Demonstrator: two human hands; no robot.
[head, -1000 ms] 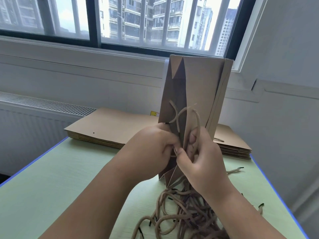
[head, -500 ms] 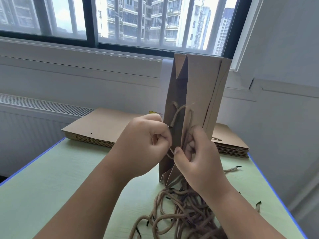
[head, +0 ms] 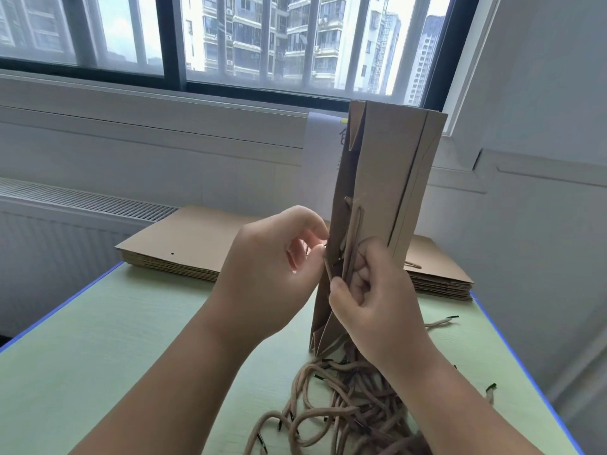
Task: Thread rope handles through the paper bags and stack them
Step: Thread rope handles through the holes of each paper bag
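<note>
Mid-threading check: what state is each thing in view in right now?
paper bag: folded flat, held upright, lower end on the table.
rope handle: looped against the bag's side, one end at the bag's edge.
left hand: pinches the rope end.
right hand: grips the bag together with the rope strands.
stack of bags: lying flat behind.
loose ropes: tangled pile in front.

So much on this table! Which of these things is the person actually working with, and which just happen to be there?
In use:
upright paper bag, gripped by the right hand
rope handle, pinched by the left hand
heap of loose ropes
stack of flat bags

Just there:
white sheet behind the bag
radiator grille
window
</note>
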